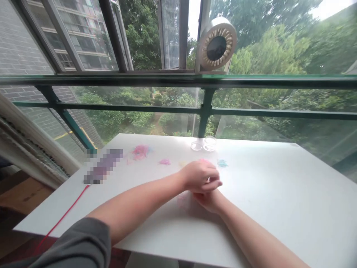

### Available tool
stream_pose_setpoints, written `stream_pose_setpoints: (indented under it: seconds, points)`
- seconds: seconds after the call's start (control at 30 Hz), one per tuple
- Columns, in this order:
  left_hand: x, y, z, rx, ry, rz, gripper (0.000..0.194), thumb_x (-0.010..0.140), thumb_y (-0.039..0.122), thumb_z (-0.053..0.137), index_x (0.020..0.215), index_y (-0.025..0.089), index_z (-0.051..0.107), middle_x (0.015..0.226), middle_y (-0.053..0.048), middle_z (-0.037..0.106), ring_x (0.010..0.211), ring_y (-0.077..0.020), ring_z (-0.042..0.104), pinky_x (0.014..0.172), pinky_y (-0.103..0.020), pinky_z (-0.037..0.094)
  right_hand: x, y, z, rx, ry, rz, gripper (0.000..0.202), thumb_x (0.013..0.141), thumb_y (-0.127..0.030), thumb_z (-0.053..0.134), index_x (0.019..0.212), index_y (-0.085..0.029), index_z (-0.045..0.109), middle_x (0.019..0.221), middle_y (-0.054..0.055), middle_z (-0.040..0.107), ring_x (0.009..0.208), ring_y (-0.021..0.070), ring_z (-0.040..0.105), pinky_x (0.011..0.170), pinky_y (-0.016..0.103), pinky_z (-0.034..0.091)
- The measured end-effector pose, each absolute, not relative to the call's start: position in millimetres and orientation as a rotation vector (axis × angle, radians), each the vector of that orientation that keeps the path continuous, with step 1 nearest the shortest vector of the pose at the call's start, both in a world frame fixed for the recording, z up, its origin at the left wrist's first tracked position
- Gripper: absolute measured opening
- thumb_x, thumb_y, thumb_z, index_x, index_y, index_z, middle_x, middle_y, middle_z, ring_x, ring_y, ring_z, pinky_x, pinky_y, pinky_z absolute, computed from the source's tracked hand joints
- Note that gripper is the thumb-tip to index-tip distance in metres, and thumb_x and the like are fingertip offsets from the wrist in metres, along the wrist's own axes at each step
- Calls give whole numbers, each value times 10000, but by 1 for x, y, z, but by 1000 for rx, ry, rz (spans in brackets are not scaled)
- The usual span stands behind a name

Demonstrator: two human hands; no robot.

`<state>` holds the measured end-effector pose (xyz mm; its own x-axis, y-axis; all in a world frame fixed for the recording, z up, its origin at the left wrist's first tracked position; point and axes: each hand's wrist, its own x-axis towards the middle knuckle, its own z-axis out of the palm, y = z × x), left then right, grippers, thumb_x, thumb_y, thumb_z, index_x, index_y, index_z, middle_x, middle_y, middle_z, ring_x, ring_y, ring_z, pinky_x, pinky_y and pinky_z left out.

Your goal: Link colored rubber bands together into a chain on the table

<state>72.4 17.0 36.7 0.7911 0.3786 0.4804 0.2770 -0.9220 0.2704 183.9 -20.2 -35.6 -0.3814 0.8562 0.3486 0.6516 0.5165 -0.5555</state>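
Above the table my left hand (199,176) reaches across, fingers curled in toward the thumb. Whatever those fingers may pinch is too small or hidden to make out. Just below and partly behind it is my right hand (208,201), palm side low near the tabletop; its fingers are mostly covered. A faint pink clump (182,201) lies on the table beside my right hand. Beyond the hands sit small loose piles: a pink one (205,161) partly behind my left hand, a pale yellow one (182,163), a teal one (222,163) and a pinkish-purple one (164,162).
Two clear round containers (209,144) stand near the white table's (279,208) far edge. A larger pink and blue pile (141,152) lies at the back left. A blurred-out object (104,166) with a red cord (68,212) is at left. A green railing (139,108) runs behind.
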Motion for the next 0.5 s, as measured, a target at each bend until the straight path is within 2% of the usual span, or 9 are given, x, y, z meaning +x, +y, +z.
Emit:
stream_pose_setpoints:
  seconds: [0.03, 0.1, 0.2, 0.5]
  points:
    - [57, 14, 27, 2748, 584, 815, 216, 798, 311, 459, 698, 177, 595, 695, -40, 593, 645, -128, 508, 623, -245, 385, 184, -20, -35, -1152, -2179, 535, 177, 743, -143, 426, 883, -174, 531, 834, 65, 595, 758, 185, 544, 624, 286, 431]
    - [28, 10, 10, 2637, 733, 892, 187, 799, 269, 448, 728, 175, 592, 670, -35, 588, 636, -130, 505, 637, -255, 397, 184, -19, -30, -1085, -2219, 715, 158, 774, -123, 384, 820, -189, 520, 750, 22, 593, 655, 136, 530, 579, 246, 415]
    - [-2, 8, -1, 2478, 933, 963, 192, 804, 264, 444, 708, 171, 581, 650, -36, 582, 631, -134, 510, 638, -269, 409, 184, -19, -24, -1154, -2187, 772, 97, 785, -149, 406, 772, -193, 492, 625, -22, 542, 539, 101, 462, 530, 223, 374]
    - [0, 15, -5, 2333, 895, 806, 127, 749, 207, 504, 827, 188, 602, 799, -31, 621, 723, -140, 544, 699, -274, 429, 182, -14, -20, -1253, -2108, 828, 95, 725, -136, 454, 763, -179, 531, 626, -20, 552, 540, 93, 453, 515, 207, 345]
